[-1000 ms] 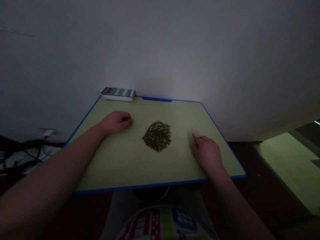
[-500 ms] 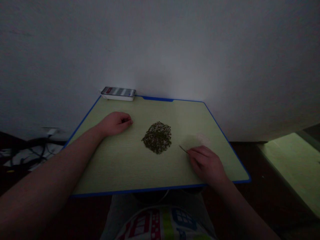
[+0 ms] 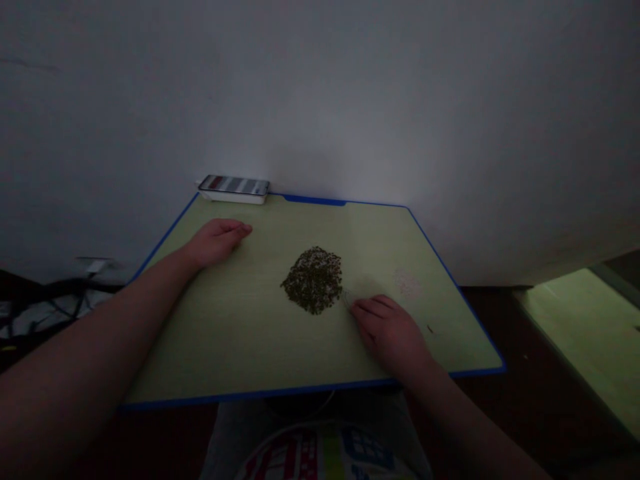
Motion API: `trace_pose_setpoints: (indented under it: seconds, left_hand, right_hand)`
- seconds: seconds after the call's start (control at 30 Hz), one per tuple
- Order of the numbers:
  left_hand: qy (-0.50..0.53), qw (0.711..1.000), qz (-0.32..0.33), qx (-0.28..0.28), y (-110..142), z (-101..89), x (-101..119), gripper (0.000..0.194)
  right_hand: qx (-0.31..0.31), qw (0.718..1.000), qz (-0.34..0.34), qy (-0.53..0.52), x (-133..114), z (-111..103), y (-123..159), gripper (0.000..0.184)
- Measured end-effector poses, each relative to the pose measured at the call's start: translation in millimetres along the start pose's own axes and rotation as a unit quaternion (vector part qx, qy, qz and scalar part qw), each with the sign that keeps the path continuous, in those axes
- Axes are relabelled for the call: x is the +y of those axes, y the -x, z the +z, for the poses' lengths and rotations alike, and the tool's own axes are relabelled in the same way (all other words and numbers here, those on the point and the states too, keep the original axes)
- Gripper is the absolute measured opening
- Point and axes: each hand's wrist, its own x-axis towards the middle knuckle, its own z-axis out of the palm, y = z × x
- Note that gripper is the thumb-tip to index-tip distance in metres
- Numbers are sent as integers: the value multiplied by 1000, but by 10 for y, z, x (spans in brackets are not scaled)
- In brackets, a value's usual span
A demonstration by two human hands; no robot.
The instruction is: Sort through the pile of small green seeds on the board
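A mound of small dark green and pale grains [image 3: 314, 280] lies loose on the middle of the table [image 3: 240, 347]. My right hand [image 3: 393, 333] is closed in a pinch around thin tweezers [image 3: 347, 299], whose tips reach the right edge of the mound. Left of the mound and apart from it, my left hand [image 3: 216, 241] rests on the table. Its fingers are folded together, and I see nothing in them. A faint patch of pale grains [image 3: 409, 283] lies to the right, beyond my right hand.
A phone [image 3: 235, 185] lies on a white box [image 3: 233, 196] at the far left corner, against the wall [image 3: 330, 100]. A small brown sliver [image 3: 430, 329] lies near the right edge. Dark cables [image 3: 45, 290] run beside the table on the left.
My right hand has moved left, bringing the tweezers to the mound's edge. My left hand has drawn slightly back to the left and turned, its fingers closer together. The brown sliver now shows.
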Motion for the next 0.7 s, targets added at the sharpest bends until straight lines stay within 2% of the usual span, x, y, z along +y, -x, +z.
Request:
trace_pose_setpoints:
  seconds: [0.23, 0.43, 0.7]
  left_hand:
    - [-11, 1000, -8, -10, -6, 0, -5, 35]
    - [-19, 1000, 4, -22, -17, 2, -29, 38]
    - [-48, 998, 18, -21, 4, -2, 4, 40]
  right_hand:
    - [5, 1000, 21, -12, 68, -8, 7, 21]
    - [-27, 999, 1, -19, 34, -28, -31, 26]
    - [-55, 998, 32, 6, -13, 4, -157, 24]
